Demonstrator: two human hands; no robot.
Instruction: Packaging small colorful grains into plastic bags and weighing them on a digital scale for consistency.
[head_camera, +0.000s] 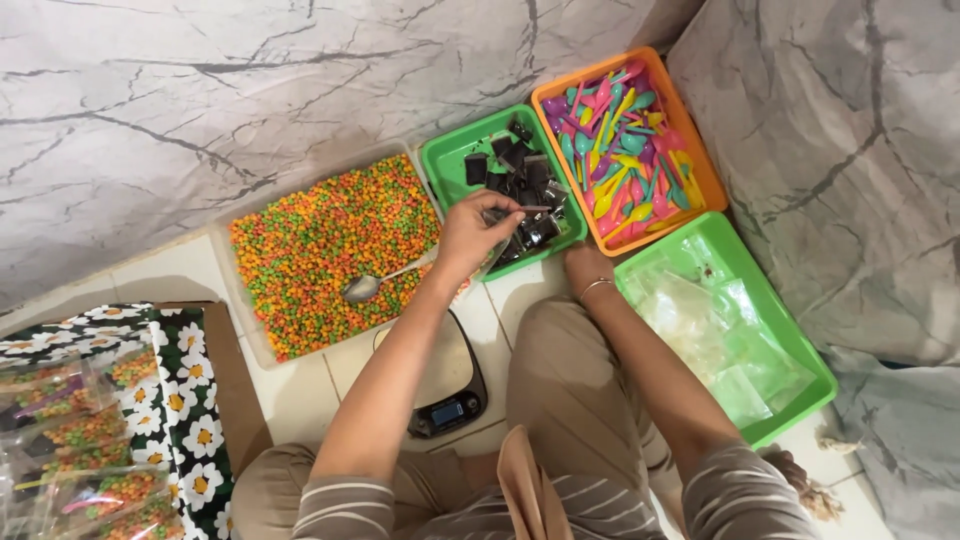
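The left hand (475, 230) is up over the near rim of the small green tray (447, 165), fingers pinched shut on a small dark packet (522, 209) it holds just above the heap of black sachets (530, 200). Left of that green tray sits the clear tub (235, 275) of orange, green and yellow pellets (330, 245), a metal spoon (365, 287) lying in it with its bowl on the pellets. The right hand (585, 265) rests low at the near right corner of the green tray, and I cannot tell how far it is open. Right of the tray, an orange basket (705, 175) of coloured plastic spoons (615, 150); nearer, a bigger green basket (795, 345) of clear bags (720, 340). Toward the person from the tray, a kitchen scale (450, 405) on the floor. The risk, as I read it: that pinch is only fingertip-light, so the packet could slip and drop among the pellets, and the forearm passes close over the spoon handle, where a nudge could flick pellets out.
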